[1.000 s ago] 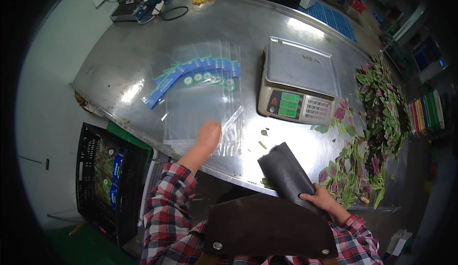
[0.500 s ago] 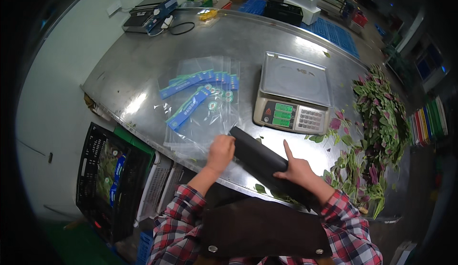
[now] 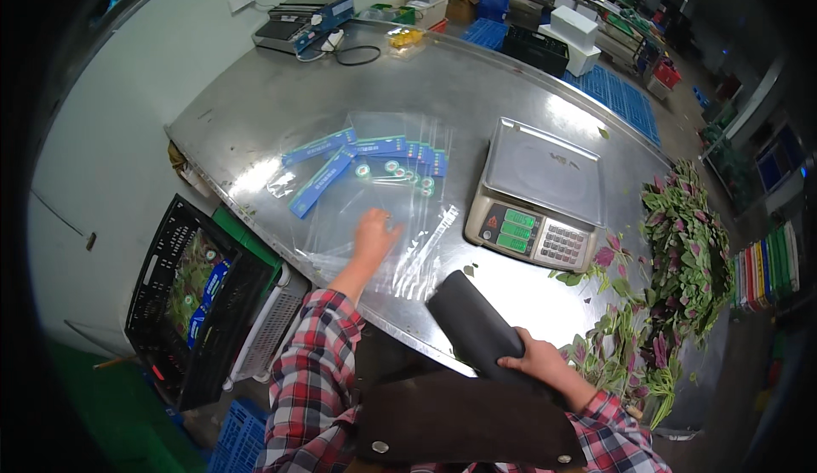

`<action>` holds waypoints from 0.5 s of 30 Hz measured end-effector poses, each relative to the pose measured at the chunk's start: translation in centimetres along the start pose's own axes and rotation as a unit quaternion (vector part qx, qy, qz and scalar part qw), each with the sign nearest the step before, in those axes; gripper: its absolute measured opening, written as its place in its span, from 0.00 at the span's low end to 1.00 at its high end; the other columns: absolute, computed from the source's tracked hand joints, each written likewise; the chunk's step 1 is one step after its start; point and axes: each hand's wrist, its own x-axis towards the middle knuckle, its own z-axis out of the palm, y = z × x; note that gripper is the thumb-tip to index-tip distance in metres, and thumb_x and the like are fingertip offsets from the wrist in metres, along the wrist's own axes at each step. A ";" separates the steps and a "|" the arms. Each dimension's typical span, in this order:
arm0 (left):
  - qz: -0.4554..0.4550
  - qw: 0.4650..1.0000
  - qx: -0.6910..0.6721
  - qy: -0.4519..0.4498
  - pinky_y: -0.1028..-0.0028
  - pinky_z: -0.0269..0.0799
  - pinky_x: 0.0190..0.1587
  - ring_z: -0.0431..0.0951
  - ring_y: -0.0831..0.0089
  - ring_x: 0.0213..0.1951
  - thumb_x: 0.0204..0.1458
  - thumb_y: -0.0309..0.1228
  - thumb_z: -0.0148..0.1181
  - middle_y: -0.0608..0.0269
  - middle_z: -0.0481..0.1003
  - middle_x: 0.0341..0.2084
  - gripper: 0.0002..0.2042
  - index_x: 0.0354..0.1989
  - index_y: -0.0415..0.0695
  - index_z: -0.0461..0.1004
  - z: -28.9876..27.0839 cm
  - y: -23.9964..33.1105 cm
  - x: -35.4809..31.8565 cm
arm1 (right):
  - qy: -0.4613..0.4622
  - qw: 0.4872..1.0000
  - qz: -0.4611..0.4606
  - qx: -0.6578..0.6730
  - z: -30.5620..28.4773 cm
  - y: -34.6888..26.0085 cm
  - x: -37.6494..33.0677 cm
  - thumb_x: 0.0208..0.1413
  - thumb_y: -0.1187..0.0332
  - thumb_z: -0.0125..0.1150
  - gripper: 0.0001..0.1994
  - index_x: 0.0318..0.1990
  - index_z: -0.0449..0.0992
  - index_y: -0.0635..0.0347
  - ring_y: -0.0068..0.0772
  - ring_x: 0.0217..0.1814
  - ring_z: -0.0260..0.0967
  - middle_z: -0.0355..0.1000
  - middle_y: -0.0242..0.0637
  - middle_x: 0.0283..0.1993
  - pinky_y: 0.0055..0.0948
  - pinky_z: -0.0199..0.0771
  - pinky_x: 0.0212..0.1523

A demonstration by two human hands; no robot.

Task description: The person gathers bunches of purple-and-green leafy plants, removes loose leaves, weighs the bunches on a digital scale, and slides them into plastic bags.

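Note:
My right hand grips a long, smooth black piece, thumb across its upper face. It looks like a curved or rolled sheet, tilted over the table's near edge; its lower end runs behind my apron. My left hand is over the near part of a fan of clear plastic bags, its fingers slightly apart and blurred. Whether the fingertips touch the plastic is hard to see. Blue header strips and round stickers mark the bags. Right of them stands a weighing scale with a lit green display and a metal pan.
Red-and-green leafy stalks are heaped along the right of the metal table. A bag sealer with a cable sits at the far left. Below the left edge, a black crate holds bagged greens. Blue pallets lie beyond the table.
My left hand has let go of the black piece and moved left and up, over the bags. The right hand still holds the piece, now lower. The whole view has shifted slightly.

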 end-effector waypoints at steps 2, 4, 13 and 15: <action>0.023 0.993 0.072 -0.088 0.63 0.69 0.42 0.72 0.55 0.40 0.43 0.33 0.62 0.51 0.71 0.34 0.12 0.31 0.38 0.73 2.7 1.6 0.2 | 0.004 0.999 0.035 0.003 0.3 -0.2 -1.4 0.42 0.41 0.62 0.41 0.58 0.58 0.58 0.53 0.41 0.72 0.73 0.54 0.38 0.39 0.71 0.43; 0.011 0.980 0.146 -0.134 0.63 0.70 0.41 0.72 0.55 0.40 0.42 0.32 0.60 0.51 0.71 0.34 0.10 0.31 0.38 0.73 5.5 0.5 -0.1 | 0.024 0.999 0.037 0.011 1.1 0.4 -1.5 0.41 0.42 0.62 0.42 0.59 0.56 0.58 0.52 0.40 0.73 0.73 0.54 0.37 0.40 0.71 0.42; 0.083 0.990 0.111 -0.040 0.57 0.71 0.34 0.74 0.51 0.31 0.42 0.29 0.56 0.48 0.73 0.30 0.06 0.24 0.39 0.73 6.4 1.4 -2.8 | 0.058 0.978 0.084 0.182 3.1 4.0 -1.2 0.38 0.44 0.66 0.44 0.60 0.58 0.60 0.48 0.41 0.74 0.73 0.54 0.39 0.34 0.71 0.44; 0.059 0.989 0.134 -0.017 0.55 0.70 0.33 0.75 0.50 0.29 0.43 0.27 0.55 0.47 0.74 0.28 0.05 0.23 0.39 0.73 7.5 -1.6 -2.2 | 0.069 0.980 0.050 0.182 2.8 3.6 -1.1 0.39 0.45 0.66 0.43 0.60 0.58 0.60 0.48 0.41 0.73 0.74 0.53 0.39 0.34 0.71 0.44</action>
